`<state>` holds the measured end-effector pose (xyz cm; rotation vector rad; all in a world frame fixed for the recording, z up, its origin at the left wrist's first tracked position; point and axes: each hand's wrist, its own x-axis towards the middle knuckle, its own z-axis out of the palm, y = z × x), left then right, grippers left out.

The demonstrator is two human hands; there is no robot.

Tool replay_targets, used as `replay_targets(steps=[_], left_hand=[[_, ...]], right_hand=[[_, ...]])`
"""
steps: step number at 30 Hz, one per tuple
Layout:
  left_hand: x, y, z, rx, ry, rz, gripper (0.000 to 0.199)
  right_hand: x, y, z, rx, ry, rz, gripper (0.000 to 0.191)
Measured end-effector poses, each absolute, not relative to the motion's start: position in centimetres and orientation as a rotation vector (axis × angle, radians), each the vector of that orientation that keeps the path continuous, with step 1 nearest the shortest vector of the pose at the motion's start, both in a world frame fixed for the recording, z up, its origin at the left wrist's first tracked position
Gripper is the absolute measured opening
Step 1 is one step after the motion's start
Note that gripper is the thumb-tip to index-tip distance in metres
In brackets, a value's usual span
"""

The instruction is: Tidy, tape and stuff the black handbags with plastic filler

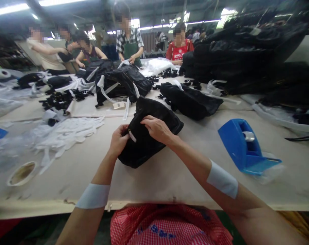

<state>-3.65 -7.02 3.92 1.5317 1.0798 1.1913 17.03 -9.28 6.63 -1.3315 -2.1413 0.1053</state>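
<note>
A black fabric bag [146, 146] lies on the table in front of me, with a small white strip [132, 136] hanging near its zipper. At the bag's left end, my left hand [119, 140] pinches the edge by the zipper between thumb and fingers. My right hand [158, 129] rests over the top of the bag, its bent fingers closed on the cloth near the opening. The tips of its fingers are partly hidden against the black fabric.
A blue tape dispenser [239, 146] stands on the right. White strips [70, 132] are piled at left, near a tape roll [22, 173]. More black bags [191, 98] lie beyond, and a big black heap [236, 58] rises at back right. Several people work across the table [195, 183].
</note>
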Motion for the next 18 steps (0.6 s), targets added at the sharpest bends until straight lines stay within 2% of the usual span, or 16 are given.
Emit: replay_targets(steps=[5, 9, 13, 16, 18], left_hand=[[-4.3, -6.4, 4.0, 1.237, 0.959, 1.175, 0.047], [-4.3, -6.5, 3.6, 1.182, 0.922, 1.199, 0.048], [-3.8, -6.8, 2.8, 1.233, 0.975, 1.273, 0.037], [-3.3, -7.4, 2.8, 1.299, 1.017, 1.294, 0.033], [-3.3, -7.6, 3.3, 1.334, 1.01, 1.237, 0.036]], right_hand=[[15.9, -7.0, 6.2, -1.186, -2.311, -0.257, 0.029], [15.5, -6.5, 5.8, -1.129, -2.359, -0.324, 0.025], [14.6, -7.9, 5.6, -1.264, -2.338, -0.225, 0.017], [13.7, -9.7, 5.5, -1.445, -2.191, 0.057, 0.026], [13.1, -10.7, 5.4, -1.532, -2.074, 0.272, 0.024]])
